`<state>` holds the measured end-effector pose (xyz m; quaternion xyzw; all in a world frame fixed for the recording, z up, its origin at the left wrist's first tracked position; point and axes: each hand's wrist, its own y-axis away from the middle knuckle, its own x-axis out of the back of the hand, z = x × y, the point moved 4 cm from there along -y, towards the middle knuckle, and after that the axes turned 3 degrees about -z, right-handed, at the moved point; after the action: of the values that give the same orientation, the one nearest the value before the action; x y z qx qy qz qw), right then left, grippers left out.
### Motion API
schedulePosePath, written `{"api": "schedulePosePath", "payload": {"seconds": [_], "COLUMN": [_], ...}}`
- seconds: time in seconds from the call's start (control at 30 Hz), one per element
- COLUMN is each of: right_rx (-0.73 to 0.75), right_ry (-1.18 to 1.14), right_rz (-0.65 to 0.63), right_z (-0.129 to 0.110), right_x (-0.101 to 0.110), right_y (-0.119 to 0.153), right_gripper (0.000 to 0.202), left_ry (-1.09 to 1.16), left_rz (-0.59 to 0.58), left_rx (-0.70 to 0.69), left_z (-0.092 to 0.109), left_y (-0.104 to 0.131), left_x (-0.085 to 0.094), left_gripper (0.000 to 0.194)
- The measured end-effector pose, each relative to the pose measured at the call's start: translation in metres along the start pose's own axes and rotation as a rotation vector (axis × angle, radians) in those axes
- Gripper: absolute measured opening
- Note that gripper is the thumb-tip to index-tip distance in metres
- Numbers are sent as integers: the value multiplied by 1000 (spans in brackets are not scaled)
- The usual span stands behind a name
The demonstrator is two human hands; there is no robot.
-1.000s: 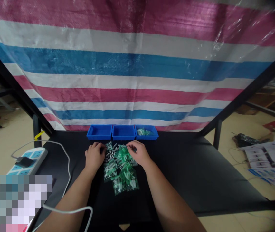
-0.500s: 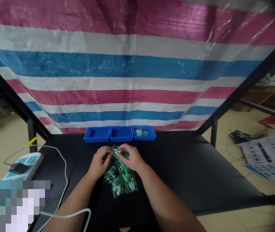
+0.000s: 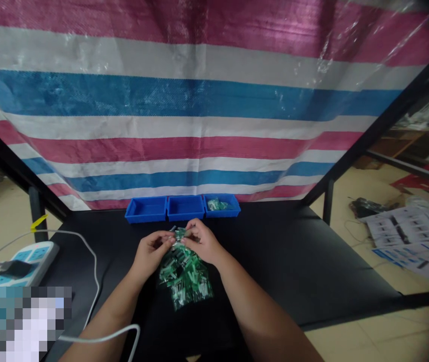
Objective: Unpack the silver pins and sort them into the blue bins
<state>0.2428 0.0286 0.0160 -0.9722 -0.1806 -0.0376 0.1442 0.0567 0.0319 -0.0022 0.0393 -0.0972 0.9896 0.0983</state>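
Observation:
Between my two hands, at the far end of a pile, is a small clear plastic bag [image 3: 180, 233] with green and white pieces inside. My left hand [image 3: 153, 253] pinches its left side between thumb and fingers. On its right side, my right hand [image 3: 202, 242] pinches it too. Just below lies the pile of similar bags [image 3: 190, 276], shiny, with green and whitish strip-like pieces in them. What exactly the pieces are is too small to tell. Beyond my hands stand three blue trays in a row; the right tray [image 3: 233, 212] holds some small bags [image 3: 218, 204].
The left tray [image 3: 146, 217] and middle tray [image 3: 185, 215] show bare bottoms. A white power strip [image 3: 41, 256] with a black plug [image 3: 14, 269] lies at the left, its cable [image 3: 94, 271] crossing the black table [image 3: 286, 261]. A striped tarp [image 3: 199, 128] hangs behind.
My hands have drawn slightly closer around the bag, and more of its green shows between them. The whole scene has shifted a little left as my head turned.

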Motion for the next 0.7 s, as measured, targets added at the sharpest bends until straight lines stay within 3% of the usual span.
{"api": "schedulePosePath", "payload": {"seconds": [0.1,0.27,0.37,0.5,0.6,0.63,0.7], "right_rx": [21,127,119,-33,-35,8,95], "right_ry": [16,188,370,882,1033,1018,916], "right_rz": [100,656,828,888,920,852,556], "right_z": [4,6,8,6,-7,-13,-22], "right_x": [15,79,111,124,111,102,80], "right_y": [-1,3,7,11,16,16,12], "right_gripper": [16,22,30,30,29,28,26], "left_ry": [20,-309,-426,-618,-706,-722,-748], "left_rz": [-52,-35,-43,-75,-100,-114,-155], "left_rx": [-10,-165,-204,-288,-330,-334,-335], "left_z": [1,10,12,16,19,20,21], "left_y": [-1,-2,-2,-1,0,1,1], "left_x": [2,13,13,9,7,7,5], "left_gripper": [36,22,18,20,24,25,27]}}
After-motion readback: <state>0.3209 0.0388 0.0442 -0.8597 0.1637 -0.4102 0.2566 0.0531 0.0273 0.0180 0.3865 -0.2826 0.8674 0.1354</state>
